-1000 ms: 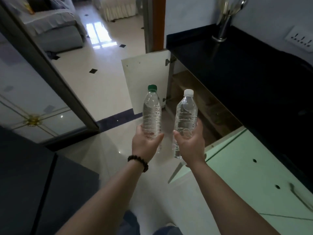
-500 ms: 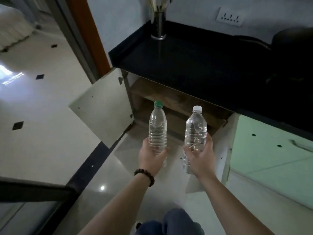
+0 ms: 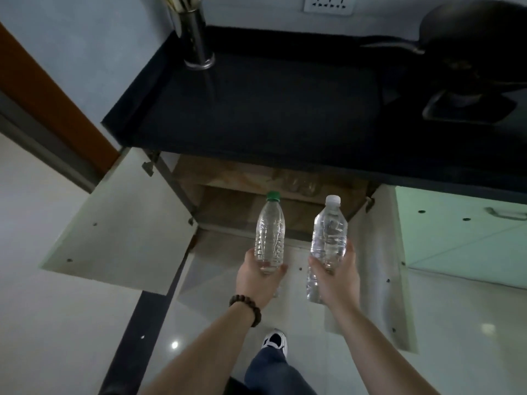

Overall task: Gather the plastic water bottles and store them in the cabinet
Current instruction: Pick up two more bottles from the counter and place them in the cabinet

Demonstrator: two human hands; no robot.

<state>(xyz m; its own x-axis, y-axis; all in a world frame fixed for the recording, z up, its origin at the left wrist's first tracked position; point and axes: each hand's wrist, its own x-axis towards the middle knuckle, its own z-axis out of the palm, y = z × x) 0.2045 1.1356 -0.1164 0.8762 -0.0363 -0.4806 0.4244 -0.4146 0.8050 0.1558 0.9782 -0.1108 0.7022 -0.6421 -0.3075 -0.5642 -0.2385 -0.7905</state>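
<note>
A person is standing before an open cabinet (image 3: 256, 201) under a dark counter (image 3: 271, 109). The left hand (image 3: 256, 277) is grasping a green-capped bottle (image 3: 270, 232) upright, and the right hand (image 3: 338, 277) is grasping a white-capped bottle (image 3: 329, 232) just beside it. Both bottles are hovering near the cabinet opening, between its two swung-out doors.

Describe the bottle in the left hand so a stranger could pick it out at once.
Find the black countertop and the open cabinet beneath it. Two clear plastic bottles are held upright in front of that opening. The green-capped bottle, gripped low by the left hand with the bead bracelet, is the one; the white-capped bottle beside it is not.
</note>
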